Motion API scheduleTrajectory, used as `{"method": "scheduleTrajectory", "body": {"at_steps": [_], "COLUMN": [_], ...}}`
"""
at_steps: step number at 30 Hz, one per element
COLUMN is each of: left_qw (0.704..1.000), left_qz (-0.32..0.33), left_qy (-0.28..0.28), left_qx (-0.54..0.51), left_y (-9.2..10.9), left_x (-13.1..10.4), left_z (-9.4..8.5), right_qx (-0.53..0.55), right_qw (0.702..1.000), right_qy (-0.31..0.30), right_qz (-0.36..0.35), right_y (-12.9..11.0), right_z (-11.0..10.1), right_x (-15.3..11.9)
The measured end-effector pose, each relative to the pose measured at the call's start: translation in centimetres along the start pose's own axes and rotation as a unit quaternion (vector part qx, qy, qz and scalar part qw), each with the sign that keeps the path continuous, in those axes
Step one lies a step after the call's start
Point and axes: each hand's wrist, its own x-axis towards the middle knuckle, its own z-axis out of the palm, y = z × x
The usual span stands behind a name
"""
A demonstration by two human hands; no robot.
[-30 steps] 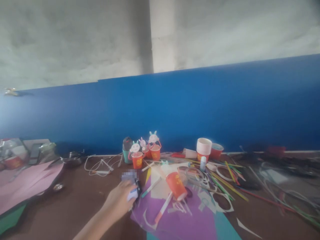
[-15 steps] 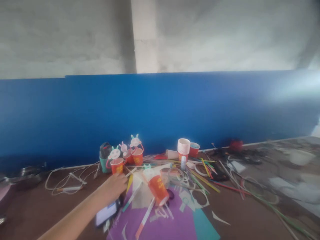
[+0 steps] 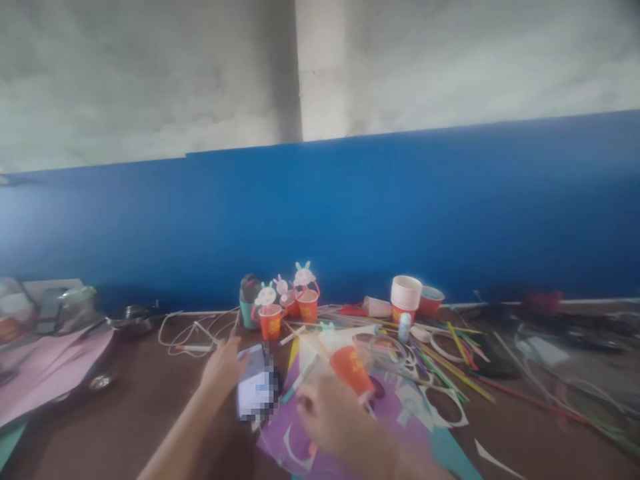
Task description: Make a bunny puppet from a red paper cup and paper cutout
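My left hand [image 3: 223, 367] is at the left edge of a phone [image 3: 256, 383] with a lit screen; its fingers are blurred, and whether it grips the phone is unclear. Over the purple sheet [image 3: 285, 433] my right hand [image 3: 330, 413] has its fingers curled, and anything in them is hidden. Just beyond it a red paper cup [image 3: 351, 369] lies tilted, with a rabbit-ear cutout at its far end. Red cups with rabbit faces, one of them the nearest cup [image 3: 271, 323], stand upright behind the phone.
Stacked paper cups [image 3: 406, 293] and a small bottle [image 3: 405, 329] stand right of centre. Coloured sticks [image 3: 457, 370] and paper scraps lie around them. White cable [image 3: 170, 337], a metal pan [image 3: 133, 320] and a pink sheet [image 3: 65, 367] are at left. A blue panel [image 3: 320, 213] rises behind.
The view has turned left, so objects appear farther right. My left hand has moved from beside the red cups to the phone's left side. My right hand has come into view.
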Motion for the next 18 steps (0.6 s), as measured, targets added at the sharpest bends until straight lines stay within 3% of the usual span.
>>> {"method": "scheduleTrajectory", "body": {"at_steps": [3,7,11,18], "left_qw": [0.998,0.996,0.991,0.977], "left_qz": [-0.055,-0.073,-0.039,-0.043], "left_qy": [0.004,0.018,0.041,0.08], "left_qx": [-0.021,-0.054,-0.119,-0.193], "left_y": [-1.2,-2.1,-2.9,-4.0], "left_x": [-1.0,-0.9,-0.1,0.4], "left_z": [2.6,4.1,5.1,6.9], "right_qx": [-0.025,-0.04,-0.036,-0.017], "right_qw": [1.0,0.997,0.996,0.992], "right_qy": [-0.003,-0.03,-0.052,-0.062], "right_qz": [-0.008,0.05,0.065,0.112], "right_y": [-3.4,-4.1,-3.5,-4.1], "right_z": [2.9,6.5,7.2,6.7], "right_x": [6.2,10.9,12.1,12.5]}}
